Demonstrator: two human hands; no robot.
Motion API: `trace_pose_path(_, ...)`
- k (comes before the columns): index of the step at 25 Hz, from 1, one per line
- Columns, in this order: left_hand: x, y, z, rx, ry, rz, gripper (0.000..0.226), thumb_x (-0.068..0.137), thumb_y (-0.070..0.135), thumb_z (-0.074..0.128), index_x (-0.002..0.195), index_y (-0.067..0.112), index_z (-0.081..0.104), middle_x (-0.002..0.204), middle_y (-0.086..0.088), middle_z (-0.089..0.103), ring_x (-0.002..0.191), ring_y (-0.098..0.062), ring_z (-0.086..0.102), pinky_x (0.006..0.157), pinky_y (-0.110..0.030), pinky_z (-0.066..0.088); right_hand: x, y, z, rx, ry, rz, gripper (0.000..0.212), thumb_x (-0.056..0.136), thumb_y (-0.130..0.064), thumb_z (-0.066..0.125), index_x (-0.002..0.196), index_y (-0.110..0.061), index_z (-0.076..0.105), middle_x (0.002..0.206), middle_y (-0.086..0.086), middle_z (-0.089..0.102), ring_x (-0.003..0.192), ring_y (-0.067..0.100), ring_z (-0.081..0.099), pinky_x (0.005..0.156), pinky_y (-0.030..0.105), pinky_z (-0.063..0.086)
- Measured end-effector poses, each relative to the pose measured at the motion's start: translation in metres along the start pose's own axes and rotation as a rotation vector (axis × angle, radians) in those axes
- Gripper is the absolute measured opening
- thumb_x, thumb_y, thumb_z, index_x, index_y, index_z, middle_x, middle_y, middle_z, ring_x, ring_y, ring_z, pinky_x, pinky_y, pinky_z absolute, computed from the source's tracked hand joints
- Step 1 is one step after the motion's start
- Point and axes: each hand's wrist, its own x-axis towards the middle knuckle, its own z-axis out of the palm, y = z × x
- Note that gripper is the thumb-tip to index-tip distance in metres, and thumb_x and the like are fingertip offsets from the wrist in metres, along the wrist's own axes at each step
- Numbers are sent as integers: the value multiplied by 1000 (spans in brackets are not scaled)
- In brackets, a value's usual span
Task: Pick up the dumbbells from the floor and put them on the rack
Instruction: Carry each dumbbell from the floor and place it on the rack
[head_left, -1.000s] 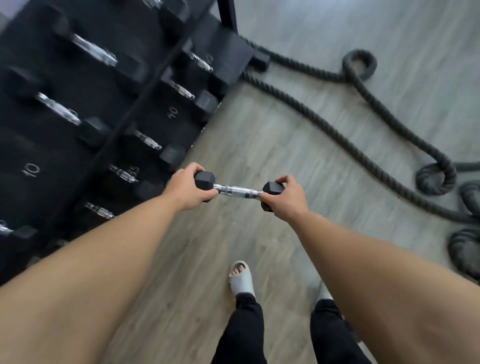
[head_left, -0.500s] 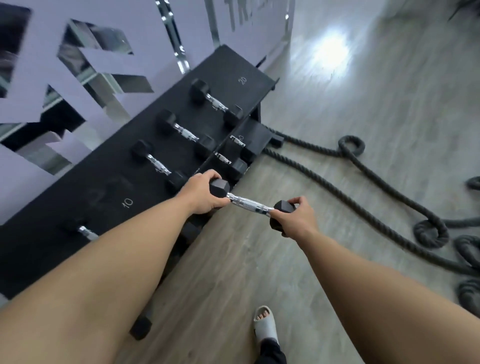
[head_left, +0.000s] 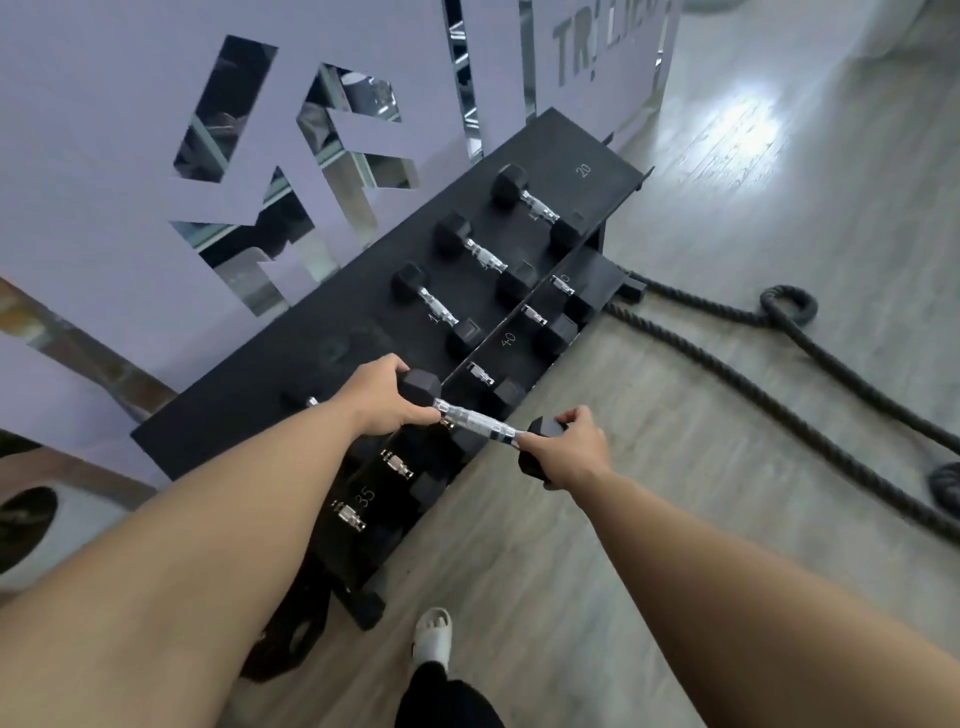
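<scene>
I hold a small black hex dumbbell (head_left: 480, 423) with a chrome handle by both its heads. My left hand (head_left: 382, 400) grips the far head, over the front edge of the rack's top shelf. My right hand (head_left: 574, 449) grips the near head, out over the floor. The dumbbell is level, a little above the black tiered rack (head_left: 332, 332). Three dumbbells (head_left: 475, 254) lie side by side on the top shelf beyond my left hand. Several more rest on the lower shelf (head_left: 506, 340).
A thick black battle rope (head_left: 737, 364) snakes across the grey wood floor to the right. A lilac wall with mirror cut-outs (head_left: 130, 208) stands behind the rack. My foot in a white slipper (head_left: 434, 631) stands near the rack's foot.
I have raised the dumbbell from low in front of the lower shelves up to the top shelf's front edge. My view has tilted up to show the top shelf and the wall.
</scene>
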Motion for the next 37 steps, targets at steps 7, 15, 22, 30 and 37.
trace_pose_path(7, 41, -171, -63, 33, -63, -48, 68, 59, 50, 95, 109, 28, 54, 106, 8, 62, 92, -11, 62, 72, -29, 48, 7, -23, 196, 23, -109, 97, 63, 71, -43, 86, 115, -21, 46, 125, 8, 49, 83, 25, 67, 59, 37, 61)
trace_pose_path(15, 85, -357, -118, 146, -156, -181, 67, 59, 40, 98, 111, 30, 57, 116, 0, 61, 100, -21, 62, 84, -39, 52, 2, -17, 434, 69, -250, 366, 59, 69, -41, 85, 107, -23, 45, 114, 7, 58, 96, 28, 65, 71, 47, 65)
trace_pose_path(22, 124, -420, -91, 204, -201, -135, 79, 63, 33, 98, 129, 27, 55, 127, 1, 57, 112, -22, 58, 90, -37, 50, 8, 4, 515, 61, -165, 564, 54, 79, -37, 84, 112, -24, 44, 124, 4, 41, 78, 20, 57, 78, 37, 52)
trace_pose_path(30, 116, -429, -49, 143, -25, -159, 59, 89, 19, 78, 143, 21, 54, 138, -5, 58, 122, -28, 59, 97, -41, 50, 7, -5, 517, -41, -138, 518, 32, 92, -26, 64, 116, -24, 44, 136, 11, 32, 83, 27, 62, 81, 35, 53)
trace_pose_path(37, 114, -375, -82, 483, -162, -162, 52, 91, 44, 68, 139, 29, 54, 133, 1, 57, 114, -24, 59, 80, -41, 56, 35, -47, 430, -346, -202, 134, 38, 90, -33, 61, 126, -23, 53, 131, 7, 46, 120, 32, 52, 95, 39, 49)
